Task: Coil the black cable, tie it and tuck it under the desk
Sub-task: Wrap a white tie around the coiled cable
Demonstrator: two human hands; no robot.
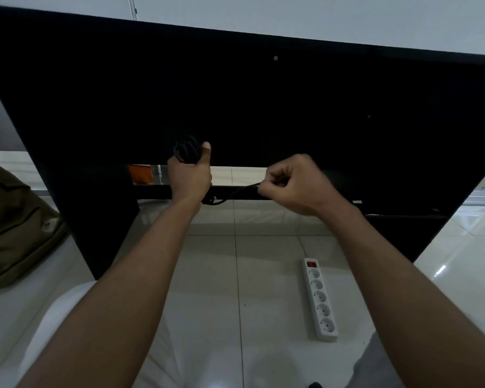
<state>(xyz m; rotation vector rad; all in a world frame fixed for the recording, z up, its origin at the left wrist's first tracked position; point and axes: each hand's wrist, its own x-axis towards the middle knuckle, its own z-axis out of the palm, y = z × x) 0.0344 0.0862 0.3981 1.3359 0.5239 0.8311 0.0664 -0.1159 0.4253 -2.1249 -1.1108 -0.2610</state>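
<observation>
Left grip [190, 177] clasps the black cable coil [186, 151] (thumb up) — right grip [290, 184], fist curled, pinches its loose strand.

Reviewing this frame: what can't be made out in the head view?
All head view:
1. Coiled black cable: loops merge with the dark desk; loop count and any tie unreadable.
2. Left hand: fingers hidden behind the coil.
3. Power strip: its cord's far end is lost under the desk.

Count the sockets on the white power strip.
5 sockets, in one row down the power strip on the floor tiles, from just below its red switch to the near end. None appear hidden.
</observation>
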